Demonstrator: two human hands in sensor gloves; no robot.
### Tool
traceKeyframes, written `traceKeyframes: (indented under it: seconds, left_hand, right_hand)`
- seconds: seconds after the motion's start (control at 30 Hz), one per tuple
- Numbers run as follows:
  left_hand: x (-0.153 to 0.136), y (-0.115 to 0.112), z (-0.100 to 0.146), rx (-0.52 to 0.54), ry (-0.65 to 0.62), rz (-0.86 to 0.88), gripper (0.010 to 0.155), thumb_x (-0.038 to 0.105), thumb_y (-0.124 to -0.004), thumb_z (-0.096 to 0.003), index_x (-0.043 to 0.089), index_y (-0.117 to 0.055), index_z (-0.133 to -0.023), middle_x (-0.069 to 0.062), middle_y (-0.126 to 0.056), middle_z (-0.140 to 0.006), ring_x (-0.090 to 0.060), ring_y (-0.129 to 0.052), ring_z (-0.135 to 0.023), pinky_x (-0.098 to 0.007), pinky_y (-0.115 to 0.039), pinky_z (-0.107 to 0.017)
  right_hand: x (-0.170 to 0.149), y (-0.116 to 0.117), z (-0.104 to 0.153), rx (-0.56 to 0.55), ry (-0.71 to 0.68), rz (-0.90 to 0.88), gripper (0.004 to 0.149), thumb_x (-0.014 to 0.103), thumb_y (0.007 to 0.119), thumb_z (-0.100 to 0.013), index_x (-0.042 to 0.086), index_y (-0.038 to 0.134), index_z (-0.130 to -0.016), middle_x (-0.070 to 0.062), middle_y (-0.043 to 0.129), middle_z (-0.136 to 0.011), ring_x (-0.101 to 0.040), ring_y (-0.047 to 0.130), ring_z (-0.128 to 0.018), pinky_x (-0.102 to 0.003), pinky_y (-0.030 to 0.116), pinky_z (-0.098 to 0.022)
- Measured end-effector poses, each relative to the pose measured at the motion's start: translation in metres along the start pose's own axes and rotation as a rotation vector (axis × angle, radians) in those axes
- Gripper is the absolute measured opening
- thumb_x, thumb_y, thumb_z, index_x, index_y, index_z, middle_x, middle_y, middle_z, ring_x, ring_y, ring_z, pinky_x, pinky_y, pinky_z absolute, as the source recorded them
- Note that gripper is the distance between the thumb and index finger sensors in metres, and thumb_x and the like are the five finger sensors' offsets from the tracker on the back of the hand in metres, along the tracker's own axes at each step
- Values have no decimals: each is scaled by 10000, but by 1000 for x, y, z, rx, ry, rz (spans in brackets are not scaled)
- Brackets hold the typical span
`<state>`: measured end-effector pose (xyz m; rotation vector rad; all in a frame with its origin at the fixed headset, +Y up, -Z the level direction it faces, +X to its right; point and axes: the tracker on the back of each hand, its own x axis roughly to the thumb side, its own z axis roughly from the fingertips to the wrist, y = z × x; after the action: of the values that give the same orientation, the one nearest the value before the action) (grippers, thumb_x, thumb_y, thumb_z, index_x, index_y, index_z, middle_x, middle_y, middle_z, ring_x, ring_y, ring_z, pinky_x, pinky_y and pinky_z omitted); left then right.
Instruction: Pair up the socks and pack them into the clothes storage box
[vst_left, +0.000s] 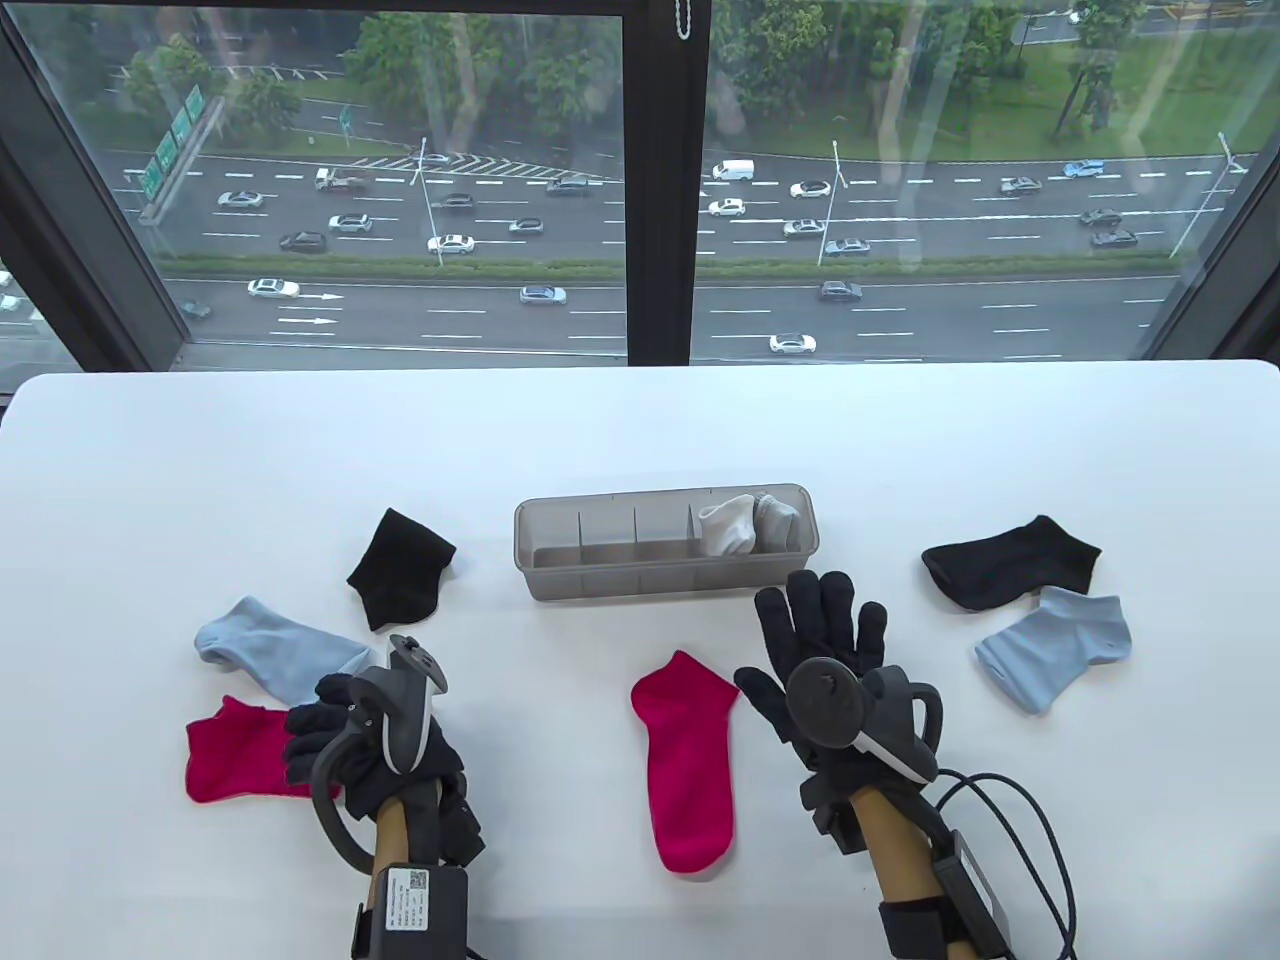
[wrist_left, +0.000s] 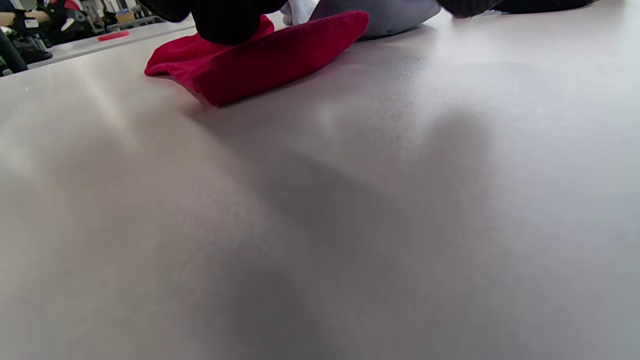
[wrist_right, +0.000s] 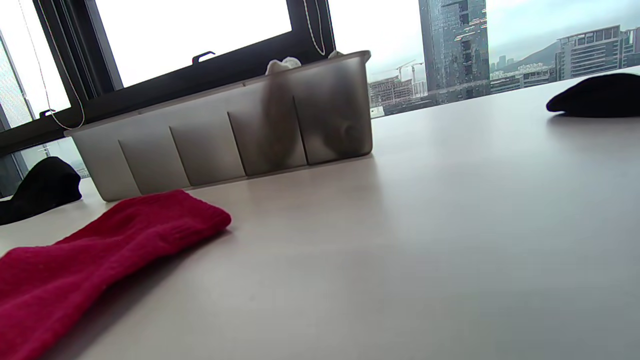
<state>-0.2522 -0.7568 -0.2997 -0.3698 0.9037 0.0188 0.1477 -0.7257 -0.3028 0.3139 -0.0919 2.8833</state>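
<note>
1. While my left hand (vst_left: 340, 740) curls on the crimson knit sock (vst_left: 235, 762) at the table's left, my right hand (vst_left: 825, 650) hovers spread, holding nothing.
2. Its match, the second crimson sock (vst_left: 688, 760), lies just left of my right hand, long axis running toward me.
3. Beyond sits the grey divided plastic storage box (vst_left: 600, 580).

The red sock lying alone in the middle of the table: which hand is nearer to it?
Right. The right hand hovers open just beside the lone red sock, on its right. The left hand is farther off to its left, on the other red sock.
</note>
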Motion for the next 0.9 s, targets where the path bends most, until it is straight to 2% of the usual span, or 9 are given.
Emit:
traceKeyframes:
  seconds: [0.07,0.17,0.33,0.43,0.5,0.53,0.67,0.8,0.9]
  left_hand:
    - [-3,-3,-7,-45,26,11,783,491,-608,-548,74,-334,-1152,-317,-572,-1153,-499,-716,-974,-612,-601,-745]
    - [-2,-1,-5,15,50,-80,754,414,-722,-535,76,-428,-1142,-279,-752,-1055,-432,-858,-851,-579,-666,-711]
    - [3,-1,1,-9,5,-123,655,284,-758,-527,100,-526,-1111,-164,-863,-889,-303,-932,-700,-539,-723,-660]
    - [9,11,20,-81,-213,24,550,264,-738,-530,161,-662,-1065,-145,-873,-888,-302,-925,-695,-535,-715,-660]
    - [18,22,42,-22,-382,60,460,277,-713,-530,219,-757,-984,-123,-880,-886,-287,-926,-696,-525,-717,-665]
    - [22,25,51,-8,-448,67,435,289,-699,-529,246,-765,-956,-106,-880,-885,-271,-927,-698,-514,-723,-667]
    - [42,29,89,-9,-890,134,427,342,-697,-524,286,-754,-944,-53,-902,-871,-247,-951,-710,-485,-744,-671]
    - [51,30,117,54,-1180,208,428,398,-743,-515,293,-747,-929,-10,-916,-847,-216,-965,-733,-475,-753,-696]
    - [49,36,130,59,-1316,329,419,400,-750,-512,315,-746,-923,12,-911,-861,-208,-964,-753,-500,-713,-744]
  right_hand:
    - [0,-2,1,-9,-4,-5,758,620,484,-528,338,127,-1134,-61,22,-1256,-293,-71,-1106,-603,46,-808]
    - [0,-3,1,-29,-12,-33,755,616,490,-528,340,134,-1134,-57,30,-1258,-294,-64,-1109,-603,56,-813]
    - [0,-3,1,-37,-16,-41,751,612,499,-530,339,148,-1136,-59,40,-1259,-296,-54,-1111,-600,67,-818]
    - [1,-2,0,-16,-17,-57,755,611,516,-533,340,152,-1136,-57,38,-1258,-297,-57,-1111,-602,81,-823]
    - [2,-1,0,1,-27,-85,766,610,543,-533,343,153,-1135,-57,33,-1256,-297,-63,-1107,-602,87,-827]
    - [3,-1,0,4,-37,-101,780,610,569,-529,343,157,-1135,-56,33,-1256,-297,-63,-1107,-600,93,-830]
    - [14,-2,0,94,-117,-213,849,583,708,-508,365,177,-1133,-57,40,-1256,-320,-48,-1109,-609,129,-836]
    - [33,2,-1,247,-205,-327,913,546,783,-495,385,139,-1121,-64,-14,-1238,-358,-57,-1100,-619,131,-836]
    - [43,7,-3,330,-238,-365,952,512,814,-494,404,90,-1104,-76,-57,-1219,-367,-80,-1088,-618,122,-837]
